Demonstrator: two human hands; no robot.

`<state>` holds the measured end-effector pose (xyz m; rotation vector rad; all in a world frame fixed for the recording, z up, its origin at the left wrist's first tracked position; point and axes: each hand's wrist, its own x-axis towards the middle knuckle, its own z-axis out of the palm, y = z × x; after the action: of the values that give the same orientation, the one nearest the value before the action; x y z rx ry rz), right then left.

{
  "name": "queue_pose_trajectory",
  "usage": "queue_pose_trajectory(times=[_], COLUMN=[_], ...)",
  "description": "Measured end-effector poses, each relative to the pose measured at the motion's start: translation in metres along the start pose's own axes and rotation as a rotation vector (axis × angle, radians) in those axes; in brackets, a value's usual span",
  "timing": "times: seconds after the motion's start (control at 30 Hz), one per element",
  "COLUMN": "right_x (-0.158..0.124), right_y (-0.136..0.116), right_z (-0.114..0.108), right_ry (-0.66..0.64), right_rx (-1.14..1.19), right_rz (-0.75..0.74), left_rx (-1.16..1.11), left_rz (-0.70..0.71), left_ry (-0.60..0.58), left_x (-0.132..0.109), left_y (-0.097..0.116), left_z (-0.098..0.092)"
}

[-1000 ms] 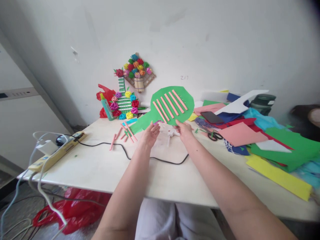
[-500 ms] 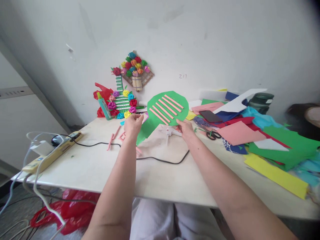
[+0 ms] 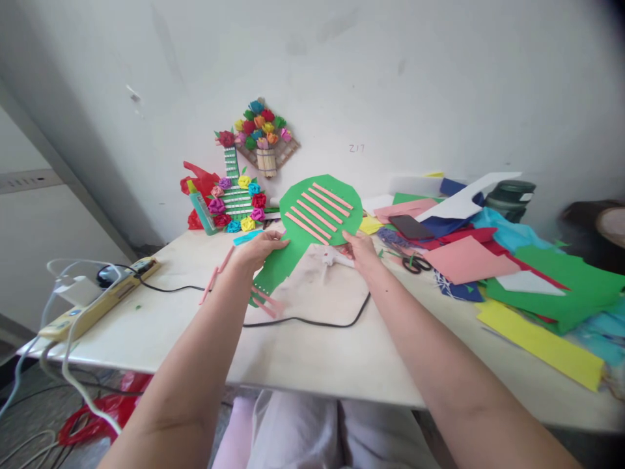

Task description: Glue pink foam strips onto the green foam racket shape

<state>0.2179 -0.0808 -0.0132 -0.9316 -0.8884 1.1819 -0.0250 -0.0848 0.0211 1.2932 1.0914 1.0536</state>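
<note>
Between my hands I hold a green paper cutout (image 3: 293, 264), round at the top with a wide handle-like strip running down to the left. Several pink strips (image 3: 319, 218) lie slanted and parallel across its round part. My left hand (image 3: 263, 249) pinches its left edge where the strip begins. At the lower right rim, my right hand (image 3: 360, 249) grips the round part. A white glue gun (image 3: 332, 258) lies beside my right hand, under the cutout's edge. Loose pink strips (image 3: 217, 273) rest on the table left of my left forearm.
A paper-flower guitar (image 3: 237, 195) and a glue bottle (image 3: 202, 207) stand at the back left. To the right lie coloured sheets (image 3: 471, 258), scissors (image 3: 416, 263) and a phone (image 3: 411, 227). A power strip (image 3: 97, 303) sits at the left edge; a black cable (image 3: 312, 321) crosses the table.
My left hand has come down onto the cutout's left edge and grips it. The cutout has shifted slightly left, its lower strip now showing more. My right hand keeps its hold.
</note>
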Motion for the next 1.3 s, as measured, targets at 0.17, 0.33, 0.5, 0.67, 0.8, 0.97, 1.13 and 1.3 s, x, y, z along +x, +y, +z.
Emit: queue_pose_trajectory(times=[0.17, 0.33, 0.5, 0.67, 0.8, 0.97, 1.13, 1.3], right_x=[0.001, 0.006, 0.011, 0.01, 0.005, -0.003, -0.014, -0.015], right_y=[0.002, 0.001, 0.001, 0.013, 0.024, 0.025, 0.019, 0.022], right_z=[0.003, 0.009, 0.021, 0.035, 0.037, 0.038, 0.047, 0.055], right_ry=[0.015, -0.028, -0.062, -0.117, -0.215, -0.326, -0.376, -0.316], right_rx=[-0.14, -0.121, -0.129, -0.231, -0.337, -0.379, -0.432, -0.474], right_rz=[0.02, -0.004, 0.026, 0.033, -0.005, -0.002, -0.013, -0.044], left_rx=[-0.056, -0.099, -0.286, -0.462, -0.548, -0.555, -0.508, -0.543], left_rz=[0.081, 0.096, 0.18, 0.284, 0.297, 0.286, 0.285, 0.264], left_ry=[0.024, 0.068, 0.178, 0.303, 0.312, 0.328, 0.356, 0.43], left_x=[0.008, 0.014, 0.023, 0.03, 0.026, 0.018, 0.014, 0.013], left_y=[-0.004, -0.006, -0.011, -0.023, -0.034, -0.038, -0.036, -0.037], left_z=[0.002, 0.003, 0.012, 0.029, 0.04, 0.042, 0.045, 0.054])
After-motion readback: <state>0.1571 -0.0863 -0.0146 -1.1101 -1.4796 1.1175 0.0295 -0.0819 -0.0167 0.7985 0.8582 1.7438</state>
